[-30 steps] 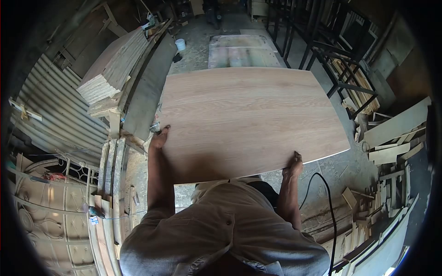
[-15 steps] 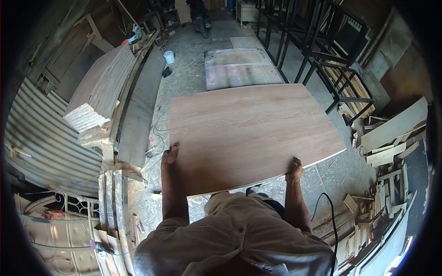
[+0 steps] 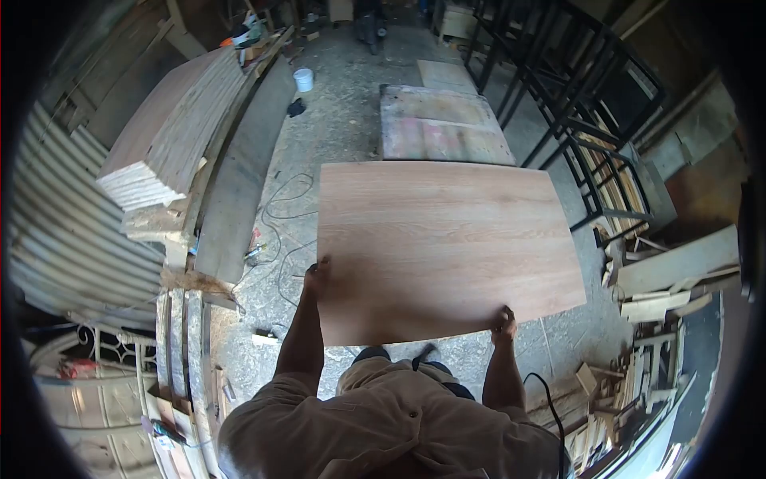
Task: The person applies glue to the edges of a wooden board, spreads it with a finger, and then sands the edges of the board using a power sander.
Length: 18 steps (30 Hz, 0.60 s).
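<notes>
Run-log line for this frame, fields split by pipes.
left hand: grips panel's left edge | right hand: grips near edge | wood-grain panel: held in front of body | beyond panel: stained board | left: stacked sheets

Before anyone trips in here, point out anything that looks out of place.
A thin dark cable lies loosely looped on the grey floor left of the rectangular wood-grain panel, a likely trip risk. Pale wooden offcuts sit jumbled at the right. A black crumpled item, too small to identify, lies near the round white bucket.
</notes>
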Motion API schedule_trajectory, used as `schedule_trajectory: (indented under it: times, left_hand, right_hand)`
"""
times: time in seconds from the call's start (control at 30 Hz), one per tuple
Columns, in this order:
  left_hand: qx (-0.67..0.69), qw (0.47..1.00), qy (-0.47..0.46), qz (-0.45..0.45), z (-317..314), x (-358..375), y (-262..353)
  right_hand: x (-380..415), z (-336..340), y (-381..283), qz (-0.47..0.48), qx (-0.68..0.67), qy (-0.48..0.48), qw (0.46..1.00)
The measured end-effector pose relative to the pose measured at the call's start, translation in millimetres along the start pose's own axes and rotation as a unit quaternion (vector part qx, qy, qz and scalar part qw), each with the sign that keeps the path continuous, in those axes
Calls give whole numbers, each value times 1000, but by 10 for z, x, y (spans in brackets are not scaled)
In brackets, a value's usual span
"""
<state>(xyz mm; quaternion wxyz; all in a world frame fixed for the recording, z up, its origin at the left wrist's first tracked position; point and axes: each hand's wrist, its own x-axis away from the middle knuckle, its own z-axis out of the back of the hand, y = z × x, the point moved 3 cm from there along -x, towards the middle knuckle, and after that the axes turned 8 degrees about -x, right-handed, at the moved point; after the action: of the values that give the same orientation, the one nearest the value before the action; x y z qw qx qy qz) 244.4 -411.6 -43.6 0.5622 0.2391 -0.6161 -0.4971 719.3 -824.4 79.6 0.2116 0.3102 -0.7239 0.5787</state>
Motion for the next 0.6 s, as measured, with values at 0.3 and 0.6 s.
schedule_trajectory:
  times: [0.3,0.6]
  left_hand:
    - [-230,934,272,11,215,1266,727]
    - [-125,898,415,70,228,3106,-264]
  right_hand:
    - [-524,251,270,-75,59,-62,993]
    - [-782,879,-218,337,313,122,879]
